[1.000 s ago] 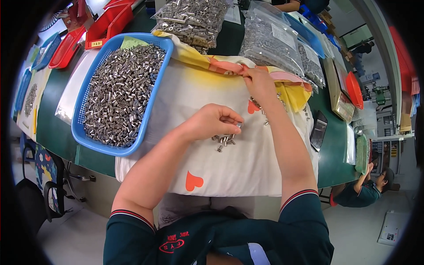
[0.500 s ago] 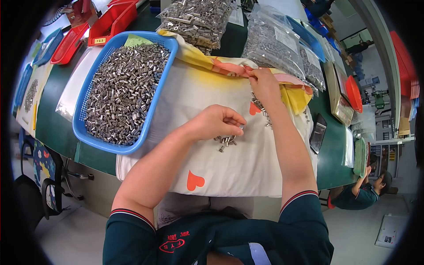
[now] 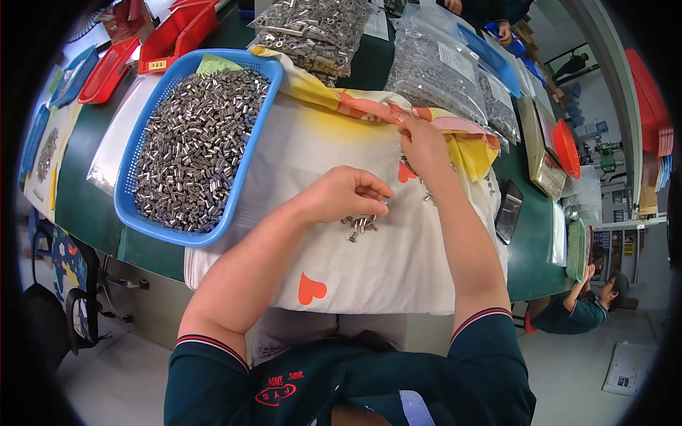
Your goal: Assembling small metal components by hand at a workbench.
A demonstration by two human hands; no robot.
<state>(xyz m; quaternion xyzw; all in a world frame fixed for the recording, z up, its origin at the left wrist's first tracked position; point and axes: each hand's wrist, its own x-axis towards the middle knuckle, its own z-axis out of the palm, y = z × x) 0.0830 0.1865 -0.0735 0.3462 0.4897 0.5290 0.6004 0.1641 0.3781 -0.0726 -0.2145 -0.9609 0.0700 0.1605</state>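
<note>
Small metal cylinders (image 3: 364,224) sit in a loose little pile right under my left hand (image 3: 350,197), on a white cloth (image 3: 383,270) printed with orange hearts. Left hand: fingers curled, narrow, thumb tip near the index; can't tell from here whether a cylinder is pinched inside. I've got my right hand (image 3: 425,145) farther forward and to the right, fingertips narrow at the cloth's pink-and-yellow border (image 3: 471,157); can't tell whether they grip the fabric or a piece. More of the same cylinders lie scattered under and beside the right wrist, partly hidden by it.

Left of my left hand: blue mesh basket (image 3: 168,236), heaped with cylinders, green paper slip (image 3: 217,64) at its far end. Beyond that basket, red plastic bins (image 3: 192,44). Forward of both hands, a clear bag of metal parts (image 3: 312,35); just beyond the right hand, another bulging clear bag (image 3: 435,64) with a white label. Right of the right forearm, a dark phone (image 3: 509,213) on the green tabletop (image 3: 529,263). Well off to the right, a co-worker (image 3: 579,312) with hands near a green basket (image 3: 577,248).
</note>
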